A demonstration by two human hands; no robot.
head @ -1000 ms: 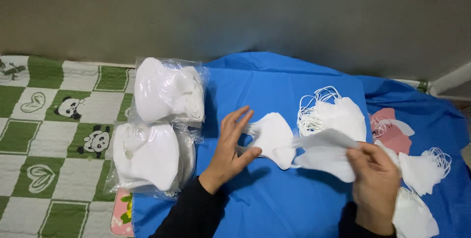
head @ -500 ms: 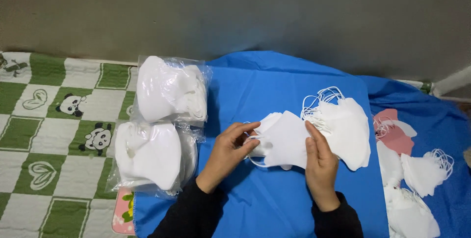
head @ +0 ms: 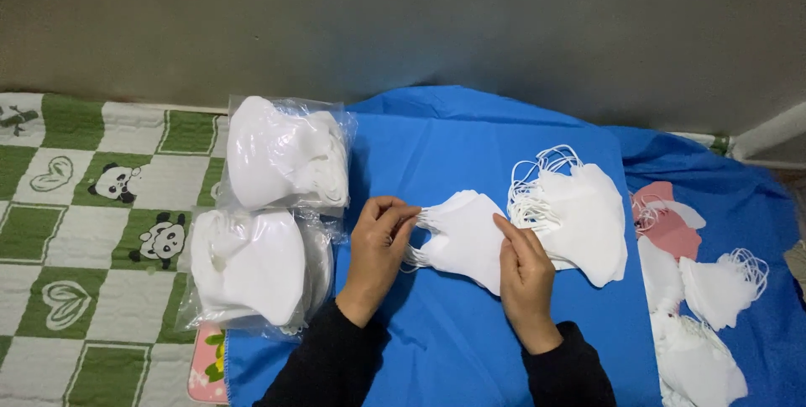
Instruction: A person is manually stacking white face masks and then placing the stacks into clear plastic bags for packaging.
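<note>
1. I see my left hand pinching the ear loops at the left tip of a folded white mask, fingers pressed together on the thin elastic.
2. My right hand lies on the mask's right edge, fingers together and flat, pressing it onto the blue cloth.
3. The mask sits mid-cloth, just left of a stack of white masks and touching it.
4. I judge it very light, soft and easily creased; the loops stretch, so the folded body edge is the safer hold.
5. Left of the mask, two clear plastic bags of white masks lie at the cloth's left edge, one behind the other; I see no labels.
6. Right of the stack lie loose white masks and a pink mask.
</note>
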